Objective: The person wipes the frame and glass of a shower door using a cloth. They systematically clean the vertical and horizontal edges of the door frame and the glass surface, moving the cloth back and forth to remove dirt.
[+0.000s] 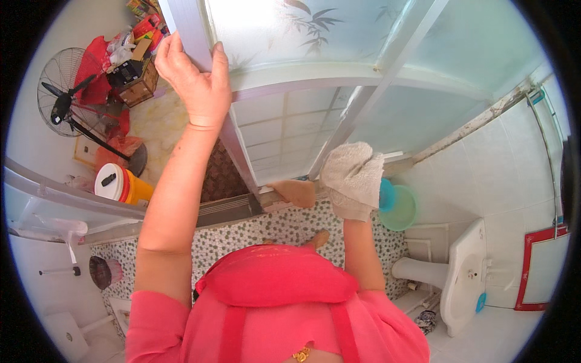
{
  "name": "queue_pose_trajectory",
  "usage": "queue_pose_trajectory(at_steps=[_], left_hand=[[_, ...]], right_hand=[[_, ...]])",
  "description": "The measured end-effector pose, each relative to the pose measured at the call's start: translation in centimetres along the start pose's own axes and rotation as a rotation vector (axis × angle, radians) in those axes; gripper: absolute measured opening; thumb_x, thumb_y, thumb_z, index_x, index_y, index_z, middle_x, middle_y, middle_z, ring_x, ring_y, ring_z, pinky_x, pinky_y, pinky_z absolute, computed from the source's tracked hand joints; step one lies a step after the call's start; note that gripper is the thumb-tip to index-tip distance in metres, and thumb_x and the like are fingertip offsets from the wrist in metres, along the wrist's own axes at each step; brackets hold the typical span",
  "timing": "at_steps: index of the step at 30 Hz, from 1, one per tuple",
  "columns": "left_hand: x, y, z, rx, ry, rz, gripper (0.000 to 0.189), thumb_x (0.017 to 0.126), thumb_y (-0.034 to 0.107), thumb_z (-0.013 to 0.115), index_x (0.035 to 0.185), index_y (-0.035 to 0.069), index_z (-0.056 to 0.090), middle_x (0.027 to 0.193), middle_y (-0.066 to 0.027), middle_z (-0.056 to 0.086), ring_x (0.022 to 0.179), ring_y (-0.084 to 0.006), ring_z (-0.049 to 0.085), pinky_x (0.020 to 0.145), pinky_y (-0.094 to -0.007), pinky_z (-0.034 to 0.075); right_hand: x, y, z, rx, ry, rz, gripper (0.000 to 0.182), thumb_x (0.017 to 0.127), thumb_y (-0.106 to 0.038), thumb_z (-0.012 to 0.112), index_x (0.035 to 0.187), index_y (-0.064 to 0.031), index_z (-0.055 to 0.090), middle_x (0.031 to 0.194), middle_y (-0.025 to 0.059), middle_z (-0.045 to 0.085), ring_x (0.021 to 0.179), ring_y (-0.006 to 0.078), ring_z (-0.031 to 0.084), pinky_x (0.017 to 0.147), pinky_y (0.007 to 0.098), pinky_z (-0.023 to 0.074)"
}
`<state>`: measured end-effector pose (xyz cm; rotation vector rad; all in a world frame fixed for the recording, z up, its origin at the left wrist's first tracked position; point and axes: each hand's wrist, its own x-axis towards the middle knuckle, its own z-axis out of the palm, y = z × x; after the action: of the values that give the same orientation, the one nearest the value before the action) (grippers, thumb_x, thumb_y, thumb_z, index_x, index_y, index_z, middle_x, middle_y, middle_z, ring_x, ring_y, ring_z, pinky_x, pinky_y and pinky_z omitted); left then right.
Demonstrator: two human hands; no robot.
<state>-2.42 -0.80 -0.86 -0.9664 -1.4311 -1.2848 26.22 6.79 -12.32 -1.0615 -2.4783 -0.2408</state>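
Observation:
My left hand [199, 86] is raised and grips the upright edge of a sliding door's metal frame [193, 27], with the thumb on the glass side and the fingers round the other side. The door holds frosted glass [281, 36] with a printed bamboo-leaf pattern. A light grey-beige cloth [352, 174] covers my right hand, wrapped over it like a mitt, so the fingers themselves are hidden. The covered hand hangs low before the door's lower part, apart from the upper glass. Whether it touches the frame behind it I cannot tell.
Through the doorway stand a pedestal fan [66, 97], a yellow bucket with a white lid [119, 183] and a heap of boxes and bags [131, 68]. Green and blue basins [401, 208] lie by the right wall, near a pedestal washbasin [465, 281]. A raised threshold [227, 211] crosses the pebble-patterned floor.

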Motion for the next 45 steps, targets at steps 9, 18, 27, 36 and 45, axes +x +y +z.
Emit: queue_pose_trajectory(at_steps=[9,18,27,36,45], left_hand=[[-0.1,0.7,0.1,-0.021,0.002,-0.026,0.064,0.076,0.013,0.068,0.131,-0.001,0.038,0.126,-0.0215,0.036,0.117,-0.0361,0.033,0.101,-0.0456,0.026],[0.4,0.8,0.3,-0.012,-0.007,-0.004,0.064,0.075,0.014,0.067,0.131,0.000,0.039,0.123,-0.0217,0.039,0.113,-0.0366,0.035,0.099,-0.0461,0.027],[0.3,1.2,-0.1,-0.014,-0.031,-0.052,0.066,0.076,0.012,0.068,0.133,0.000,0.037,0.125,-0.0215,0.038,0.113,-0.0364,0.035,0.100,-0.0461,0.028],[0.4,1.5,-0.1,-0.057,-0.027,-0.056,0.066,0.074,0.007,0.067,0.133,0.001,0.038,0.125,-0.0206,0.038,0.114,-0.0363,0.035,0.100,-0.0461,0.028],[0.3,1.5,0.2,-0.057,-0.019,-0.061,0.066,0.074,0.007,0.066,0.133,0.001,0.038,0.125,-0.0204,0.038,0.115,-0.0368,0.034,0.101,-0.0465,0.027]], right_hand=[[0.0,-1.3,0.4,-0.003,-0.448,-0.016,0.061,0.088,-0.042,0.054,0.141,-0.0174,0.036,0.139,0.0080,0.044,0.129,0.0251,0.040,0.109,0.0398,0.0310],[6.5,3.8,7.1,1.226,0.207,-0.017,0.048,0.090,-0.034,0.051,0.131,-0.0115,0.045,0.130,0.0089,0.051,0.119,0.0269,0.048,0.100,0.0391,0.0397],[13.7,-1.9,-1.0,2.690,0.035,0.577,0.041,0.097,-0.032,0.044,0.129,-0.0078,0.044,0.130,0.0093,0.049,0.120,0.0257,0.044,0.103,0.0403,0.0368],[9.3,-15.3,-4.0,2.524,-0.358,0.763,0.029,0.096,-0.029,0.042,0.113,-0.0098,0.056,0.107,0.0056,0.062,0.106,0.0212,0.057,0.094,0.0407,0.0457],[8.2,-4.9,-1.9,2.351,0.101,0.854,0.037,0.092,-0.023,0.046,0.124,-0.0071,0.052,0.120,0.0069,0.059,0.114,0.0253,0.054,0.101,0.0444,0.0411]])
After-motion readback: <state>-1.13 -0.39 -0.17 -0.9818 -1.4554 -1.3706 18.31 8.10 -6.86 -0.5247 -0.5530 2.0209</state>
